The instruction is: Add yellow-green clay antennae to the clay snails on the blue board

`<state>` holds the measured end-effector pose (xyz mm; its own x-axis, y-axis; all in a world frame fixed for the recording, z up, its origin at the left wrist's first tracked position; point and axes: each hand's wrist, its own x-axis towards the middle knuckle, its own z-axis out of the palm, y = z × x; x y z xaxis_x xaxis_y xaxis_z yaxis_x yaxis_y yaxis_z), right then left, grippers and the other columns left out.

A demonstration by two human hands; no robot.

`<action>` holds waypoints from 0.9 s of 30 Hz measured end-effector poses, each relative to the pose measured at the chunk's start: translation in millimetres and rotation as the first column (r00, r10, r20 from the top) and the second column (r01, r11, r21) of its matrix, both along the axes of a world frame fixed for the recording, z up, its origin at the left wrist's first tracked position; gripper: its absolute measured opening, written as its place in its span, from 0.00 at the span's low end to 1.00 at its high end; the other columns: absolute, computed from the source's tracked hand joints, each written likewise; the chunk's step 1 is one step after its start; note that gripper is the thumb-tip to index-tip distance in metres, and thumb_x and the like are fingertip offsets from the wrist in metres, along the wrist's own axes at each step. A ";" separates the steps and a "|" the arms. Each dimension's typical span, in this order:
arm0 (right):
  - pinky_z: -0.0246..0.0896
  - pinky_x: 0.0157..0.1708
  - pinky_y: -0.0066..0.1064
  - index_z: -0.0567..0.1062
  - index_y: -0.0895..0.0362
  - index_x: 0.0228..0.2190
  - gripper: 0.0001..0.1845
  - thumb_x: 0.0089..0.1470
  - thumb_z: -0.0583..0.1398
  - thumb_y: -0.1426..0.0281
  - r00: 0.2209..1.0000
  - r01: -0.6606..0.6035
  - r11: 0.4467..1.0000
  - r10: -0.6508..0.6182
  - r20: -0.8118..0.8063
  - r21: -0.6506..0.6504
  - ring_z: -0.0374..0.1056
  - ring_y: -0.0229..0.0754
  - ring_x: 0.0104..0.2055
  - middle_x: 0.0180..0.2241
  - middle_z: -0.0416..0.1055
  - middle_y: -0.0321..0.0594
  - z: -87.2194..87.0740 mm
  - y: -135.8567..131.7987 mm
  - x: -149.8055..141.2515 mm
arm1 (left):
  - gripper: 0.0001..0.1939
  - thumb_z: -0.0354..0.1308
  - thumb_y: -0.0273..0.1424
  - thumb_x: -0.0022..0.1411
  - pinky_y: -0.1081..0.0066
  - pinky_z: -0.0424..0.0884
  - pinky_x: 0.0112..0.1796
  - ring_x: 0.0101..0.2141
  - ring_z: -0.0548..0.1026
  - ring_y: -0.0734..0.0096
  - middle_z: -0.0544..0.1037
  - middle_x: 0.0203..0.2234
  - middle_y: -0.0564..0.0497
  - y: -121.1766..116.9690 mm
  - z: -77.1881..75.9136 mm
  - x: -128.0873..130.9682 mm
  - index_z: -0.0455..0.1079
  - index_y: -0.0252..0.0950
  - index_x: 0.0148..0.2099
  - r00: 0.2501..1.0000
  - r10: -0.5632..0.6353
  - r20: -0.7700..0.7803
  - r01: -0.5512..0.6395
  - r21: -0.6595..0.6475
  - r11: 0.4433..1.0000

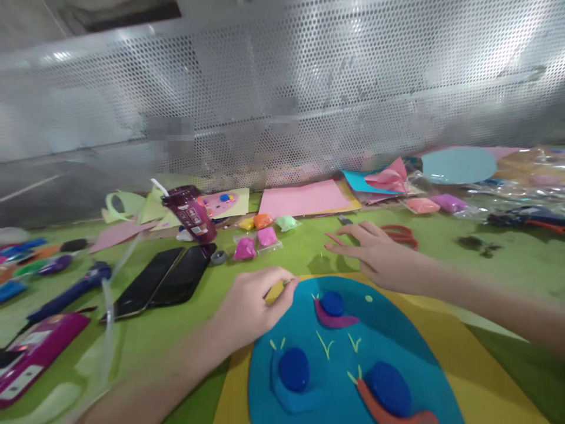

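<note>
My left hand (260, 303) is closed in a pinch at the upper left edge of a blue paper oval (375, 330). A tiny pale green bit of clay (286, 283) shows at its fingertips. Over the far edge of the oval, my right hand (375, 253) has a thin pink stick (333, 238) between thumb and fingers. Three clay snails with dark blue shells lie on the oval: one with a purple body (335, 321), one with a blue body (300, 400) and one with an orange body (373, 403). Thin green clay blades (326, 346) and a pale dot (368, 298) are there too.
Yellow paper (477, 359) lies beneath the oval. Red-handled scissors (401, 235) rest beyond my right hand. Bagged clay (245, 248), a purple cup with a straw (189, 215), a black phone case (163, 282) and pink paper (304, 197) stand or lie farther back and left.
</note>
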<state>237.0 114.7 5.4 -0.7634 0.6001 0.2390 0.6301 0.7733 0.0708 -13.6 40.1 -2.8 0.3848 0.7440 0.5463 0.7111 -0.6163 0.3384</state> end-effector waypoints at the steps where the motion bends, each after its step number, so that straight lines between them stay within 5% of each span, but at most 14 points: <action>1: 0.58 0.45 0.53 0.63 0.48 0.55 0.36 0.45 0.50 0.85 0.999 0.024 1.000 -0.024 0.031 0.005 0.55 0.55 0.52 0.52 0.60 0.50 -2.9 5.8 -3.8 | 0.07 0.52 0.28 0.60 0.80 0.68 0.26 0.24 0.74 0.79 0.78 0.24 0.58 1.8 0.3 -1.0 0.72 0.37 0.33 1.000 0.008 0.000 -0.008 -0.028 1.000; 11: 0.50 0.51 0.59 0.66 0.41 0.52 0.44 0.36 0.52 0.89 0.977 0.108 0.992 -0.094 0.190 -0.064 0.44 0.61 0.61 0.62 0.49 0.41 -18.3 28.1 -5.5 | 0.07 0.51 0.27 0.59 0.78 0.68 0.31 0.29 0.76 0.77 0.78 0.29 0.55 0.4 -12.3 0.0 0.70 0.37 0.35 0.986 -0.146 0.076 0.149 -0.028 0.988; 17: 0.55 0.48 0.57 0.57 0.44 0.58 0.50 0.33 0.52 0.90 0.978 -0.001 0.987 -0.032 0.204 0.161 0.46 0.62 0.61 0.61 0.49 0.47 -28.8 24.8 -0.3 | 0.07 0.51 0.28 0.59 0.76 0.68 0.30 0.27 0.75 0.76 0.78 0.28 0.55 2.0 -15.9 3.6 0.71 0.38 0.35 0.983 -0.173 0.056 0.175 -0.032 0.984; 27: 0.53 0.51 0.54 0.72 0.50 0.47 0.23 0.48 0.58 0.77 0.986 -0.074 0.943 0.022 0.164 0.323 0.53 0.59 0.57 0.53 0.63 0.45 -13.7 19.7 3.4 | 0.07 0.50 0.26 0.59 0.77 0.68 0.29 0.27 0.75 0.76 0.78 0.27 0.55 0.1 -10.0 4.7 0.70 0.36 0.35 0.978 -0.206 0.032 0.207 -0.015 0.978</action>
<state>240.4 134.5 -8.3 -0.8328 0.4708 0.2912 0.5534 0.7198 0.4191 -8.9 40.2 -12.8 0.5146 0.6599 0.5475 0.5583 -0.7425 0.3702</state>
